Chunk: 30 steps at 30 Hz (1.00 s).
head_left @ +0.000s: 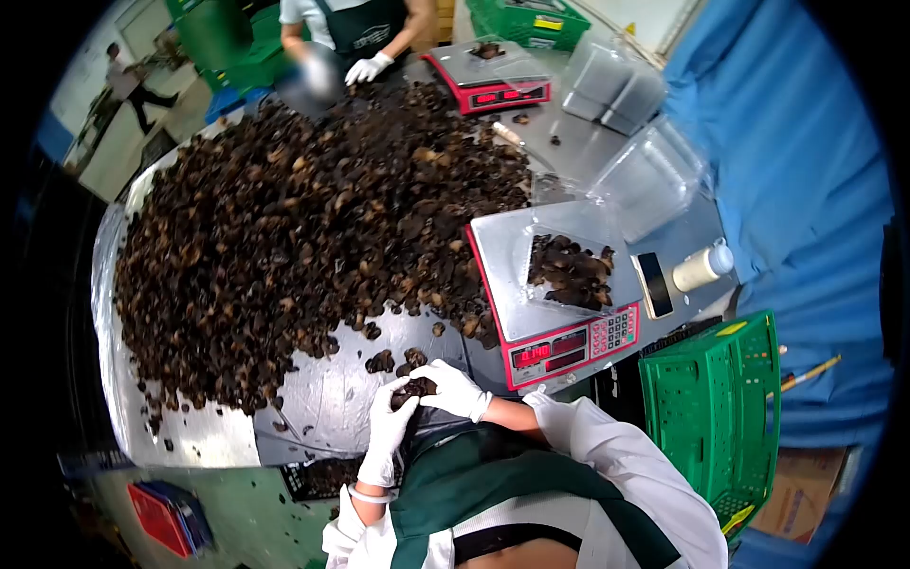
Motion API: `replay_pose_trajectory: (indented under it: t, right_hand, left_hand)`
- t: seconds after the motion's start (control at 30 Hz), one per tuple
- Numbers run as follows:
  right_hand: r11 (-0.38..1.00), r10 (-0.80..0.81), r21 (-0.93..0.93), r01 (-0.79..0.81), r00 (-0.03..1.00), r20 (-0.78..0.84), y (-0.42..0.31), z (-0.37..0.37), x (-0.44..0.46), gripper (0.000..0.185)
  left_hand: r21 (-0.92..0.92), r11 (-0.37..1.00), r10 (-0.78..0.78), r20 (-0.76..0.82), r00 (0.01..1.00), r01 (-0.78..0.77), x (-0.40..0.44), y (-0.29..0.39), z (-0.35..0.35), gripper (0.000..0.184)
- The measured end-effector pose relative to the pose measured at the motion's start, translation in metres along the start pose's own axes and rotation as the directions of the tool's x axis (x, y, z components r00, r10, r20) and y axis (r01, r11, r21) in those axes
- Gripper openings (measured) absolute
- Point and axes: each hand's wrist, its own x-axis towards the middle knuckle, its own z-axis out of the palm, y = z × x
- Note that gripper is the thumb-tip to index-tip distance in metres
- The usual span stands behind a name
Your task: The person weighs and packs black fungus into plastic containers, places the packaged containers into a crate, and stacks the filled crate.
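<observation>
Both of my hands wear white gloves and meet at the table's near edge, in front of my green apron. My left hand point(387, 422) is closed on a dark mushroom piece point(413, 390), which looks like wood ear. From the other side, my right hand point(451, 390) pinches the same piece. A few loose pieces point(381, 361) lie just beyond my fingers. To the right, a red-edged scale point(493, 284) reads about 0.140. On its plate sits an open clear plastic box point(533, 296) with mushroom pieces point(573, 273) inside.
A large mushroom heap point(313, 209) covers the table's left and middle. Across it, a co-worker's gloved hand point(368, 68) is near a second scale point(488, 71). Clear boxes point(614, 85), a phone point(654, 284), a white bottle point(701, 268) and a green crate point(711, 408) are at right.
</observation>
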Motion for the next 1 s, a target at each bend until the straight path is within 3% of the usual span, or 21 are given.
replay_pose_trajectory:
  t: [0.03,0.1,0.13,0.17,0.23,0.3,0.37,0.4,0.43,0.5,0.53,0.63,0.7,0.73,0.77,0.83,0.9,1.0]
  right_hand:
    - [1.000,0.006,-0.010,-0.007,1.000,-0.026,-0.015,-0.014,0.002,0.043]
    - [0.962,0.236,0.151,-0.226,0.970,-0.054,-0.044,-0.047,0.002,0.043]
    - [0.998,0.047,-0.029,-0.054,0.975,-0.218,-0.048,-0.062,0.001,0.043]
    - [0.993,0.120,0.025,-0.118,0.962,-0.244,-0.063,-0.085,-0.002,0.044]
    - [0.987,0.133,0.134,-0.089,0.919,-0.371,-0.079,-0.127,-0.007,0.044]
    - [0.980,0.132,-0.074,-0.186,0.877,-0.463,-0.094,-0.177,-0.016,0.043]
    - [0.959,0.105,-0.170,-0.226,0.843,-0.527,-0.093,-0.217,-0.025,0.044]
    - [0.940,0.065,-0.251,-0.231,0.845,-0.532,-0.081,-0.233,-0.030,0.044]
    - [0.906,0.189,-0.255,-0.337,0.862,-0.470,-0.074,-0.246,-0.033,0.050]
    - [0.801,-0.038,-0.543,-0.250,0.885,-0.464,-0.044,-0.254,-0.041,0.056]
    - [0.808,0.004,-0.530,-0.258,0.902,-0.432,-0.043,-0.260,-0.046,0.063]
    - [0.919,0.097,-0.252,-0.302,0.794,-0.600,-0.058,-0.290,-0.077,0.046]
    - [0.904,0.217,-0.136,-0.405,0.709,-0.671,-0.054,-0.309,-0.093,0.036]
    - [0.908,0.192,-0.137,-0.396,0.683,-0.705,-0.043,-0.317,-0.101,0.034]
    - [0.912,0.164,-0.142,-0.386,0.657,-0.736,-0.029,-0.322,-0.108,0.032]
    - [0.946,0.190,-0.025,-0.325,0.613,-0.767,-0.012,-0.331,-0.114,0.028]
    - [0.933,0.348,0.208,-0.295,0.580,-0.736,-0.005,-0.335,-0.117,0.025]
    - [0.925,0.378,0.275,-0.261,0.568,-0.731,0.002,-0.336,-0.112,0.024]
  left_hand:
    - [-0.126,0.987,-0.098,0.044,0.994,0.103,0.006,0.005,0.001,0.038]
    - [-0.246,0.945,-0.177,0.173,0.969,0.216,0.023,0.041,0.004,0.038]
    - [-0.240,0.957,-0.123,0.178,0.976,0.164,0.033,0.062,0.012,0.038]
    - [-0.135,0.982,0.156,0.163,0.974,-0.135,0.049,0.076,0.023,0.038]
    - [-0.240,0.957,0.223,0.262,0.939,-0.161,0.066,0.142,0.050,0.038]
    - [-0.266,0.922,0.355,0.301,0.885,-0.280,0.089,0.174,0.082,0.040]
    - [-0.138,0.922,0.387,0.347,0.854,-0.362,0.110,0.197,0.115,0.042]
    - [-0.135,0.890,0.453,0.357,0.817,-0.435,0.123,0.192,0.134,0.043]
    - [-0.083,0.843,0.522,0.363,0.772,-0.531,0.133,0.186,0.150,0.045]
    - [0.176,0.709,0.595,0.370,0.714,-0.683,0.143,0.176,0.168,0.047]
    - [0.219,0.686,0.607,0.353,0.712,-0.694,0.142,0.175,0.169,0.049]
    - [0.119,0.825,0.503,0.291,0.814,-0.552,0.126,0.182,0.148,0.044]
    - [0.150,0.913,0.345,0.217,0.913,-0.380,0.125,0.177,0.134,0.039]
    - [0.058,0.919,0.378,0.157,0.912,-0.391,0.128,0.168,0.131,0.033]
    - [-0.039,0.959,0.283,0.117,0.952,-0.281,0.129,0.161,0.127,0.029]
    - [-0.212,0.956,0.211,0.026,0.977,-0.201,0.124,0.166,0.113,0.029]
    - [-0.217,0.966,0.124,-0.105,0.987,-0.144,0.126,0.156,0.095,0.029]
    - [-0.210,0.954,0.165,-0.229,0.959,-0.215,0.125,0.144,0.081,0.029]
